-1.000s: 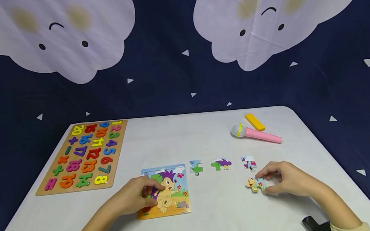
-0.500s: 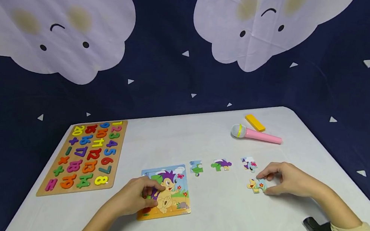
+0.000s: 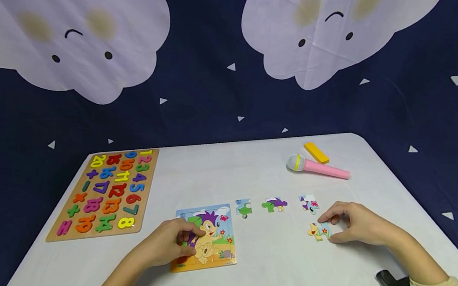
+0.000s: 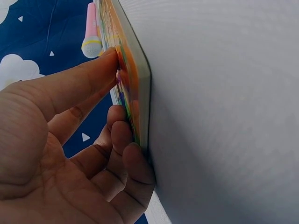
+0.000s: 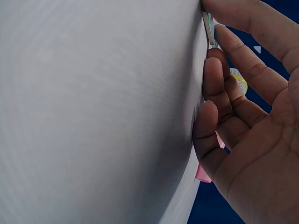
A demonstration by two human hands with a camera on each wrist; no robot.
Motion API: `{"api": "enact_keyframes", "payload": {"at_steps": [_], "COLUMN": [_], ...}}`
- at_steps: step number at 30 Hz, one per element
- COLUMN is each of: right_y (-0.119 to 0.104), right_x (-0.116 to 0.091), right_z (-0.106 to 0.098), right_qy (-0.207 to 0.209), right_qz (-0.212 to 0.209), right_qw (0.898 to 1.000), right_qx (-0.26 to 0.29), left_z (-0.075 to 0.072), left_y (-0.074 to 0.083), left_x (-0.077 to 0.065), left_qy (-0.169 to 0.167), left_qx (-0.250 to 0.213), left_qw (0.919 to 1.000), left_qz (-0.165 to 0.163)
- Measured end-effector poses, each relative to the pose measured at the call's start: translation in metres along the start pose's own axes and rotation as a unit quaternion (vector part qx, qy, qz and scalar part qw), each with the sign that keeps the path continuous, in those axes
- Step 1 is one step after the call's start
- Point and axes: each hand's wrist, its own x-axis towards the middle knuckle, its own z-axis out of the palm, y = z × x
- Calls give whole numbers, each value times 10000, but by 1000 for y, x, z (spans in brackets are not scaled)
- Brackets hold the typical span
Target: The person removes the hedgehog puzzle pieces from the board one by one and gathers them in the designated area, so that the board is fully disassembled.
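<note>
In the head view my left hand [image 3: 172, 243] rests on a square picture puzzle [image 3: 218, 242] showing a purple-haired cartoon animal. The left wrist view has the thumb touching the puzzle's face [image 4: 133, 86], with other fingers loosely bent by its edge. On the right, my right hand [image 3: 354, 224] pinches a small jigsaw piece [image 3: 323, 230] with a yellow face and red flower between thumb and index finger, low over the table. In the right wrist view only a sliver of that piece [image 5: 209, 28] shows. Three loose pieces lie nearby: green [image 3: 243, 208], purple and green [image 3: 275, 204], and butterfly [image 3: 308, 203].
A wooden number board [image 3: 102, 195] with colourful digits lies at the table's left. Toward the back right are a pink toy microphone [image 3: 318, 167] and a yellow block [image 3: 316, 152]. Behind the white table [image 3: 265, 277] hangs a dark blue cloud-patterned cloth [image 3: 204, 56].
The piece in my right hand has shifted slightly right and turned a little. My left hand stays on the puzzle. The loose pieces keep their places.
</note>
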Motion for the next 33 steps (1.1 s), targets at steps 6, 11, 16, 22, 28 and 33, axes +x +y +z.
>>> {"api": "enact_keyframes", "payload": {"at_steps": [6, 11, 16, 22, 28, 33], "right_y": [1, 1, -1, -10, -23, -36], "right_x": [-2, 2, 3, 4, 11, 24], "right_z": [1, 2, -2, -8, -11, -8], "right_qy": [0, -74, -118, -169, 28, 82], "right_qz": [5, 41, 163, 193, 4, -115], "right_qw": [10000, 10000, 9998, 9997, 9998, 9996], "right_qx": [0, 14, -39, -44, -199, -243], "left_z": [1, -1, -1, 1, 0, -2], "left_y": [-1, -2, -1, 1, 2, 4], "left_x": [1, -2, -2, -4, -9, -15], "left_qy": [-19, 42, -3, -90, 172, 779], "left_qx": [14, 110, 177, 354, 672, 739], "left_qw": [10000, 9999, 9998, 9991, 9974, 9942], "left_qz": [73, 38, 87, 199, 200, -12]}}
